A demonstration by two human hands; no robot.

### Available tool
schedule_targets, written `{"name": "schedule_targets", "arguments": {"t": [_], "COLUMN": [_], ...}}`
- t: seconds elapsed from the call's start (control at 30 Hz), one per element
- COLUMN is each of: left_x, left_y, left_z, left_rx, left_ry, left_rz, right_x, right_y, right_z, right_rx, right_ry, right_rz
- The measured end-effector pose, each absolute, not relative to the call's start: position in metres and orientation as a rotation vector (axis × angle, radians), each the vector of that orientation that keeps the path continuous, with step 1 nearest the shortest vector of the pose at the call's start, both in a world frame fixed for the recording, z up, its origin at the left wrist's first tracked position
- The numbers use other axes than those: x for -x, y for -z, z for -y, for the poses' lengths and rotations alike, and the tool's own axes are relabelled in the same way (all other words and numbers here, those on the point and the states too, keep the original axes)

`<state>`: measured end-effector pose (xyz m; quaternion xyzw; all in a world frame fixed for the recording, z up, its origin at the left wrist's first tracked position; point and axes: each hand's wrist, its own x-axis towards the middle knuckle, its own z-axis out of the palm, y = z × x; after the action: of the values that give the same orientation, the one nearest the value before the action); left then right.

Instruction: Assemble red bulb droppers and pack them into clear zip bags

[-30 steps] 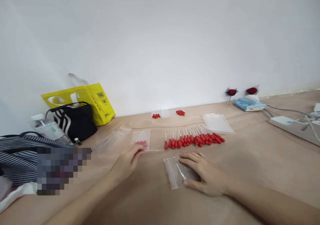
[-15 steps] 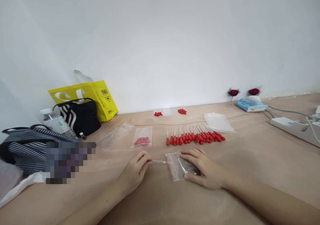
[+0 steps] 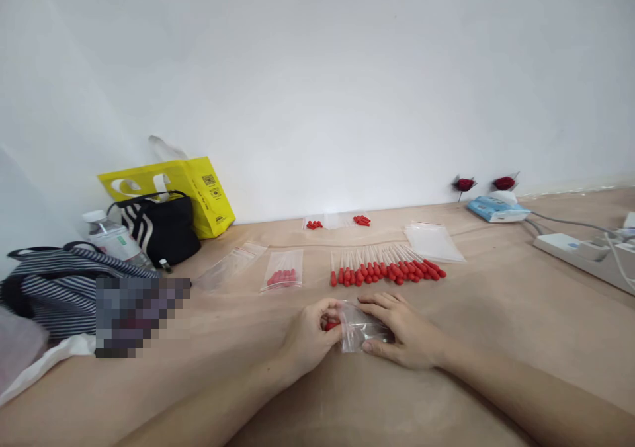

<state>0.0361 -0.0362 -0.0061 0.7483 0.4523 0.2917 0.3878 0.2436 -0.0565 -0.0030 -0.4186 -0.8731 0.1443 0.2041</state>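
My left hand [image 3: 315, 333] pinches a glass dropper by its red rubber bulb [image 3: 331, 326]. The dropper's tube reaches into the mouth of a small clear zip-lock bag [image 3: 353, 334]. From the bag's right end, my right hand [image 3: 409, 333] holds it down on the table, thumb at the near edge and fingers along the far edge. Beyond my hands lies a row of red-bulbed droppers [image 3: 370, 274], bulbs toward me. To their left is a zip-lock bag with several droppers in it [image 3: 282, 276].
More clear bags [image 3: 233, 266] lie at the left and a stack of bags [image 3: 434, 242] at the right. Bagged droppers [image 3: 362, 221] rest by the wall. A striped bag [image 3: 54, 295], black pouch [image 3: 169, 229] and yellow bag [image 3: 213, 196] stand left. Tissues [image 3: 499, 209] and a power strip [image 3: 580, 255] are right.
My left hand has moved right, and the dropper's glass tube has slid into the bag up to near its red bulb. My right hand has stayed on the bag.
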Motion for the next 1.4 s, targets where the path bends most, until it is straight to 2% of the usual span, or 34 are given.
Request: {"name": "schedule_targets", "arguments": {"t": [0.17, 0.33, 0.47, 0.83, 0.93, 1.03, 1.17, 1.4], "left_x": [-0.023, -0.018, -0.017, -0.032, -0.025, -0.015, -0.018, -0.047], "left_y": [0.004, -0.001, -0.005, 0.002, -0.002, -0.014, -0.027, -0.020], "left_z": [0.038, 0.035, 0.033, 0.030, 0.025, 0.011, -0.020, -0.055], "left_rx": [-1.883, -2.215, -2.216, -2.053, -2.091, -2.128, -2.133, -2.120], "left_ry": [-0.697, -0.613, -0.627, -0.702, -0.703, -0.606, -0.591, -0.498], "left_rz": [-0.950, -0.965, -0.980, -1.364, -1.294, -1.208, -1.421, -1.563], "right_x": [-0.246, -0.263, -0.275, -0.263, -0.264, -0.265, -0.263, -0.263], "right_y": [0.003, 0.002, 0.004, 0.007, 0.007, 0.007, 0.006, 0.007], "right_z": [0.056, 0.051, 0.047, 0.048, 0.048, 0.048, 0.047, 0.046], "right_rx": [1.144, 1.041, 1.039, 1.012, 1.017, 1.045, 1.056, 1.022], "right_ry": [-0.455, -0.624, -0.623, -0.570, -0.522, -0.473, -0.445, -0.471], "right_rz": [2.431, 2.400, 2.386, 2.427, 2.440, 2.445, 2.435, 2.437]}}
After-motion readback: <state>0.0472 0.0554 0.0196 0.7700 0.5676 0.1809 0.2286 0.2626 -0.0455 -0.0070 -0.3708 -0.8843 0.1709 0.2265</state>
